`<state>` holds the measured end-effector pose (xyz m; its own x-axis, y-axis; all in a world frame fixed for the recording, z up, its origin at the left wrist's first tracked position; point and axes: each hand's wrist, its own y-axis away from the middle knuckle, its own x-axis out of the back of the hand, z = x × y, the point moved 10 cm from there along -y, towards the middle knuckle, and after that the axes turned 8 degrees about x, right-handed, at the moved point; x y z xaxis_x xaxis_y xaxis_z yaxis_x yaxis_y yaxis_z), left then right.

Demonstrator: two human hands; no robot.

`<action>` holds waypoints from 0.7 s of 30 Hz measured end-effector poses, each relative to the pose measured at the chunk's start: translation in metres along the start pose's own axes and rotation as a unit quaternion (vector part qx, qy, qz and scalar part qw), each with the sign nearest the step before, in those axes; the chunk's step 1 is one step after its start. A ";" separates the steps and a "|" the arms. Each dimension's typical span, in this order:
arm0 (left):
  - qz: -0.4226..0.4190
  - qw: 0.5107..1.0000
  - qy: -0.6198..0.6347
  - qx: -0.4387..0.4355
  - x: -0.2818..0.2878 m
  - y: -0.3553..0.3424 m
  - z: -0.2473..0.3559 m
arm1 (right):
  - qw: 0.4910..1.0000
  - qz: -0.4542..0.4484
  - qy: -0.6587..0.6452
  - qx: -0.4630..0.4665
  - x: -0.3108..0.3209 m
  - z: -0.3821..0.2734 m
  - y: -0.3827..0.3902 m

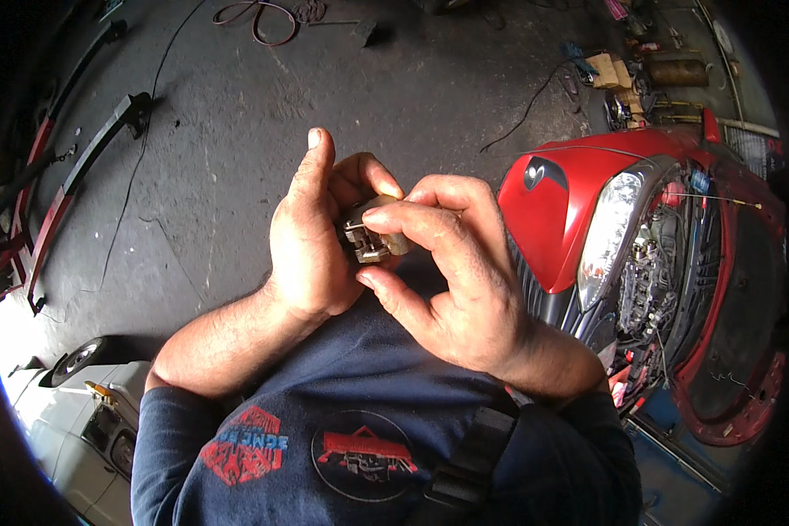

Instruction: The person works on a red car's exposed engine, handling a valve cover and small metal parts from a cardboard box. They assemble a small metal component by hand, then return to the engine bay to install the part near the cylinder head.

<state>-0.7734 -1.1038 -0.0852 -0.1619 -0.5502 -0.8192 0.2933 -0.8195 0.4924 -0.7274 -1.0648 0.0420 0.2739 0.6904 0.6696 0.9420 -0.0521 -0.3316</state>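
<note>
Close in front of my chest, my left hand (305, 245) cradles a small metal part (370, 247) with slots and raised edges on its near side. The left thumb points up, clear of the part, while the other fingers curl behind it. My right hand (478, 285) is closed around the part's right side. Its index finger presses on the top and its thumb is near the lower edge. Fingers hide much of the part, so its exact kind cannot be made out.
A red car (579, 188) with its engine bay (649, 280) exposed stands at the right. Red and black steel arms (96, 153) lie at the left, above a light-coloured vehicle (70, 430). Cables cross the dark floor (394, 96). Cardboard (609, 72) and clutter sit at the upper right.
</note>
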 end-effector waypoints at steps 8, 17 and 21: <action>0.025 0.998 0.051 0.039 0.001 0.011 -0.010 | 1.000 0.001 0.009 -0.017 -0.001 0.004 0.001; -0.125 0.982 0.025 0.142 -0.018 0.033 -0.019 | 0.997 0.002 -0.072 -0.015 0.006 0.012 0.003; -0.210 0.972 -0.030 0.105 -0.024 0.042 -0.019 | 0.995 0.027 -0.095 -0.034 0.016 0.015 0.007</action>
<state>-0.7394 -1.1219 -0.0503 -0.2823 -0.1636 -0.9453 -0.0078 -0.9849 0.1728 -0.7189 -1.0430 0.0406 0.2879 0.8091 0.5124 0.9398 -0.1359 -0.3135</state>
